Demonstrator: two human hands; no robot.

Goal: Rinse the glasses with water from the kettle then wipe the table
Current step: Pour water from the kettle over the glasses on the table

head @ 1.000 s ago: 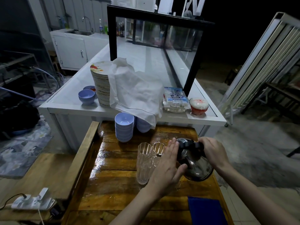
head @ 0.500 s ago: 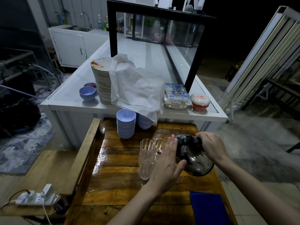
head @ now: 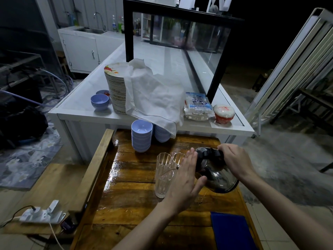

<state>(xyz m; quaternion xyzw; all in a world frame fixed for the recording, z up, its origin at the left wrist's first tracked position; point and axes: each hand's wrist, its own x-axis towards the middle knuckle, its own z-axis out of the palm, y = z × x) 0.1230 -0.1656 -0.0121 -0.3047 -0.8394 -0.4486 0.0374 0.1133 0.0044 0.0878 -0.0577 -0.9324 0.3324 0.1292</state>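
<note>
- My right hand (head: 234, 159) grips the black handle of the kettle (head: 215, 170), same as a second ago, but now the kettle is tipped a bit more.
- My left hand (head: 185, 179) is open and flat, pressed on the kettle's side, just like before.
- The near glass (head: 163, 175) stands by the middle of the wet table (head: 137, 201), with another glass (head: 177, 156) touching behind it.
- I think the pour is still going on.
- The blue cloth (head: 230, 230) waits at the near right corner, for wiping later.
</note>
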